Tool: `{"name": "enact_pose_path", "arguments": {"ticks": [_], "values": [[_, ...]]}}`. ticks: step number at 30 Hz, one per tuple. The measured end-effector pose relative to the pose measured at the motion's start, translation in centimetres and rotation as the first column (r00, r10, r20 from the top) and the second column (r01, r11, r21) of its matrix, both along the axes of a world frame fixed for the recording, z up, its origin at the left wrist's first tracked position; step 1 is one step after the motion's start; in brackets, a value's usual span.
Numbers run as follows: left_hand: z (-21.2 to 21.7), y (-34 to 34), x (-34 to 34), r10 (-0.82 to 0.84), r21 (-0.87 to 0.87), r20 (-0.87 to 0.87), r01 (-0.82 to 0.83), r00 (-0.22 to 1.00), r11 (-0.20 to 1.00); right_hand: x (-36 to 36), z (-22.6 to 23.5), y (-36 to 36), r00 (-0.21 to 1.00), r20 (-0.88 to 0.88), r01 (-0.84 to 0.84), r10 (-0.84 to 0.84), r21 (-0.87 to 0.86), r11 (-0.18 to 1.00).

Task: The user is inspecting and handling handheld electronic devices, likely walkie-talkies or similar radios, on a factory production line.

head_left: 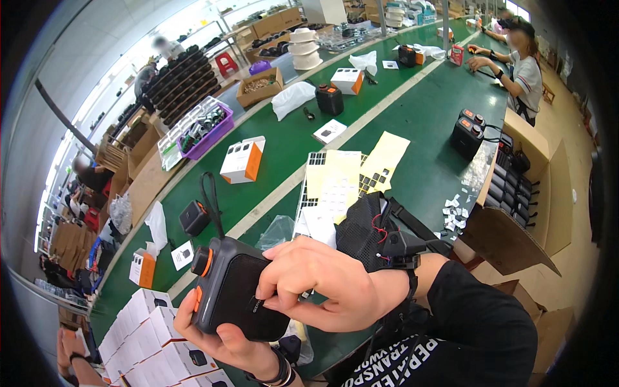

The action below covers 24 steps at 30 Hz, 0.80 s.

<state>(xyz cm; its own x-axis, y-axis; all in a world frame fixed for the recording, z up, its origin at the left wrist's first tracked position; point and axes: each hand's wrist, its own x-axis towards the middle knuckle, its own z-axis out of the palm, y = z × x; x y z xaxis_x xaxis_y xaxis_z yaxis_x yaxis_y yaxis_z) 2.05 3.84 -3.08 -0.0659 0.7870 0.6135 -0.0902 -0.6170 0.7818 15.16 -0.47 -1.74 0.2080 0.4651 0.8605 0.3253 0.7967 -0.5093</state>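
A black boxy portable speaker (222, 293) with a mesh front, an orange-ringed knob and a loop strap is tilted up in front of me. My left hand (242, 351) grips it from below and the left side, with the thumb across its lower front. Bent fingers of my right hand (325, 284) pinch together against the mesh, beside a small light mark. Whatever lies between those fingertips is too small to make out. Beyond the speaker, yellow and white sticker sheets (387, 161) lie on the green bench (412, 116), near a black mesh bag (361, 232).
White cartons (138, 335) are stacked at my lower left. Along the bench stand another speaker (195, 218), a white-and-orange box (244, 161) and a purple basket (209, 135). An open cardboard box (554, 213) with black items is at right. A co-worker (525, 71) sits farther along.
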Motion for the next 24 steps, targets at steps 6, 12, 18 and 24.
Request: {"name": "enact_pose_path", "arguments": {"ticks": [6,12,18,24], "values": [[-0.1,0.5,0.1,-0.011,-0.039,0.057,0.014,0.998,0.999,-0.1,-0.1,0.3,0.993,0.11,0.034,-0.036,0.025,0.999],[0.2,0.8,-0.3,-0.111,-0.135,0.08,0.121,0.991,0.983,-0.4,-0.5,0.7,0.97,0.169,0.159,-0.176,0.109,0.981],[0.1,1.2,-0.4,-0.254,-0.186,0.052,0.259,0.966,0.948,1.1,0.2,0.5,0.993,-0.023,-0.122,0.12,-0.207,0.971],[-0.6,2.1,-0.5,-0.279,-0.239,-0.012,0.268,0.96,0.933,2.0,0.9,0.6,0.983,0.082,-0.126,0.164,-0.348,0.929]]}}
